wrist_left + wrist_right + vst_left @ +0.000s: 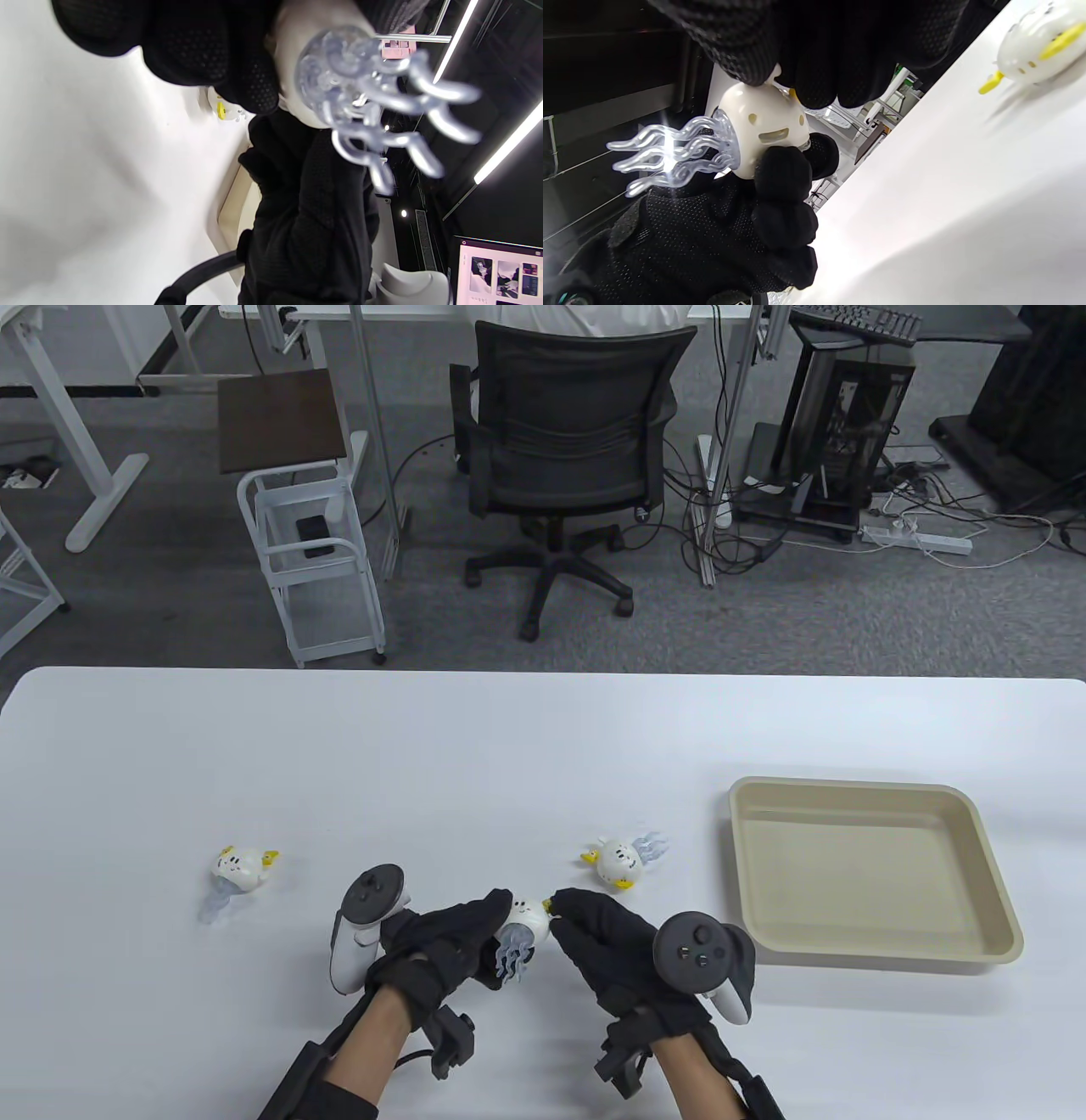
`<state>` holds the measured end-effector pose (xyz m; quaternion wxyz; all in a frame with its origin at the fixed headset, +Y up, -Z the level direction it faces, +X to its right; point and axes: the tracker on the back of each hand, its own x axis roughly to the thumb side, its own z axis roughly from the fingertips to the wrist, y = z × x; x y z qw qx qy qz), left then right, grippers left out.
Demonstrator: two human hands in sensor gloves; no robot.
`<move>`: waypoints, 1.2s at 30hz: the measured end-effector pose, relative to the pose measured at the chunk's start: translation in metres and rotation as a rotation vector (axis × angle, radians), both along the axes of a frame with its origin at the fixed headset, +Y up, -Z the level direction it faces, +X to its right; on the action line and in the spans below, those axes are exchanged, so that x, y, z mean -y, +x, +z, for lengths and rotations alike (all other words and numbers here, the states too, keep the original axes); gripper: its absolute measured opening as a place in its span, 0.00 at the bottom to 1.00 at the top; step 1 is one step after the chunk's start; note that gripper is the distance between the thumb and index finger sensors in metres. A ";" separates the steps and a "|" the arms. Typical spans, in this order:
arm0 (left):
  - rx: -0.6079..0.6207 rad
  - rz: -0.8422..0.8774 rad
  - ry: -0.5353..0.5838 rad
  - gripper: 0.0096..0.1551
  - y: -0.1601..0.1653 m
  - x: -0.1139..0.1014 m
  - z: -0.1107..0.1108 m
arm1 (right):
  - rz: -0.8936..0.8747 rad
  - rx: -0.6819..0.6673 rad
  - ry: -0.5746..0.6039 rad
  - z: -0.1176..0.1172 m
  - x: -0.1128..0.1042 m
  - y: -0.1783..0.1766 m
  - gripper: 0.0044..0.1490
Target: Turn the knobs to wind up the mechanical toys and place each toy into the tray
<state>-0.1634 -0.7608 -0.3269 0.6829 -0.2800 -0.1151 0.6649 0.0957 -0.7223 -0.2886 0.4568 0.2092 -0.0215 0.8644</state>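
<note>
A white jellyfish toy with clear bluish tentacles is held above the table near the front middle. My left hand grips its round body, fingers curled around it. My right hand pinches the yellow knob on the toy's side. A second jellyfish toy lies on the table just beyond my right hand, also in the right wrist view. A third toy lies at the left. The beige tray sits at the right with nothing in it.
The white table stretches wide behind the toys. Past its far edge stand an office chair, a small white cart and a computer tower on the floor.
</note>
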 end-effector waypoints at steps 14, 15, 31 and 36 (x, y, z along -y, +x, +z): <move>0.004 -0.150 0.402 0.41 0.010 -0.027 0.007 | -0.341 0.123 -0.319 -0.007 0.020 0.010 0.22; 0.005 -0.153 0.397 0.41 0.009 -0.026 0.006 | -0.338 0.122 -0.319 -0.007 0.020 0.010 0.22; -0.025 -0.284 0.411 0.44 0.018 -0.032 0.013 | -0.256 0.039 -0.339 -0.003 0.016 -0.007 0.54; 0.004 -0.379 0.499 0.43 0.020 -0.045 0.016 | -0.371 0.021 -0.359 -0.007 0.017 -0.001 0.49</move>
